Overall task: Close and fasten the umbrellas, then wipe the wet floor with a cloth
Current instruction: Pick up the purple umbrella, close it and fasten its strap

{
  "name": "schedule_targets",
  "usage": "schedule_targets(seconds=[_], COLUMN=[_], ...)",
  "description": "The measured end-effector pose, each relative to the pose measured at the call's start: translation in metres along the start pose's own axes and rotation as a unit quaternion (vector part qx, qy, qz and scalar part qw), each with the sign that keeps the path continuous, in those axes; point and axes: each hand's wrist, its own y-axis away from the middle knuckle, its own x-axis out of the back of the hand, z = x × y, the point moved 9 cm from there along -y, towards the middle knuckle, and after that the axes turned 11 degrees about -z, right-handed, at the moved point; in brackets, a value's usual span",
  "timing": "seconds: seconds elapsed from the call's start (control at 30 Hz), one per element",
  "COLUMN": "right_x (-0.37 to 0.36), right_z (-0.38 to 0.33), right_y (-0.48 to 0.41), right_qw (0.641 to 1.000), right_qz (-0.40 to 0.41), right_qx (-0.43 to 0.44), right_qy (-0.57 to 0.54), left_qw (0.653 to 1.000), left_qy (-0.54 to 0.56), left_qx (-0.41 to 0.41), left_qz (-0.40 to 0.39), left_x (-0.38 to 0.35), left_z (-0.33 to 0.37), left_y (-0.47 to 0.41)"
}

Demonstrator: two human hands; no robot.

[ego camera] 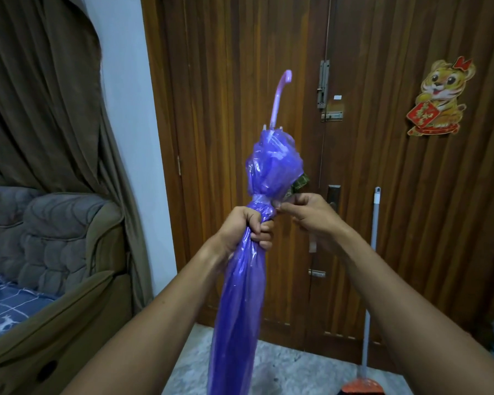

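My left hand [247, 228] was clenched around the furled translucent purple plastic umbrella [254, 223] while my right hand [303, 213] pinched its strap (best pulled snug).

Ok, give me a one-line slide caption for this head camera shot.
Left hand grips the closed purple umbrella, handle up, while the right hand pinches its strap.

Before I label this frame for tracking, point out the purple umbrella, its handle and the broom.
purple umbrella [240, 295]: head view, folded canopy below the left hand.
handle [280, 95]: head view, curved stem.
broom [373, 238]: head view, pole against the door.
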Motion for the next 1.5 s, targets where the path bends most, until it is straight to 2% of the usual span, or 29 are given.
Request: schedule_targets(seconds=[0.07,0.2,0.27,0.33,0.37,0.43,0.5,0.57,0.6,0.7,0.77,0.97,1.1,1.23,1.37,1.5], right_x=[-0.01,-0.032,-0.036,-0.032,-0.028,-0.009,0.008,0.013,0.01,-0.007,-0.006,0.012,0.011,0.014,0.002,-0.021], right_z=[0.006,-0.005,-0.015,-0.024,-0.03,-0.032,-0.029,-0.022,-0.018,-0.023,-0.033,-0.038,-0.044,-0.04,-0.022,-0.014], right_y=[0.003,0.014,0.019,0.015,0.015,0.008,0.005,0.003,0.002,0.004,0.003,0.007,0.012,0.013,0.011,0.015], right_qw=[0.995,0.957,0.946,0.963,0.972,0.991,0.996,0.993,0.991,0.985,0.981,0.985,0.984,0.99,0.997,0.98], right_qz=[-0.076,-0.183,-0.19,-0.18,-0.167,-0.085,0.01,0.08,0.102,0.097,0.085,0.075,0.062,0.048,-0.051,-0.177], right_qx=[-0.021,0.017,0.023,0.052,0.075,0.092,0.089,0.081,0.071,0.048,0.06,0.086,0.115,0.112,0.051,0.04], right_qy=[-0.055,-0.226,-0.261,-0.196,-0.146,-0.056,-0.006,0.025,0.052,0.134,0.167,0.127,0.122,0.07,-0.036,-0.078], left_qw=[0.996,0.96,0.954,0.965,0.973,0.982,0.956,0.929,0.913,0.854,0.854,0.894,0.95,0.986,0.997,0.994], left_qy=[0.022,0.078,0.063,-0.013,-0.063,-0.172,-0.268,-0.312,-0.347,-0.414,-0.383,-0.31,-0.153,-0.03,-0.029,-0.049], left_qx=[0.008,0.009,0.004,0.021,0.028,-0.005,-0.094,-0.162,-0.168,-0.17,-0.191,-0.211,-0.186,-0.136,-0.078,-0.065], left_qz=[-0.09,-0.269,-0.295,-0.262,-0.219,-0.074,0.075,0.112,0.131,0.265,0.297,0.244,0.199,0.091,-0.008,-0.08], left_x=[-0.014,-0.047,-0.056,-0.049,-0.038,-0.007,0.014,0.009,0.007,0.017,0.022,0.019,0.019,0.004,-0.015,-0.024], left_z=[-0.004,-0.003,0.004,0.007,0.008,0.015,0.03,0.026,0.019,0.014,0.023,0.042,0.035,0.021,0.012,0.012], left_y=[0.0,0.002,0.007,0.009,0.008,0.006,0.01,0.009,0.006,0.004,0.006,0.009,0.007,0.004,0.007,0.006])
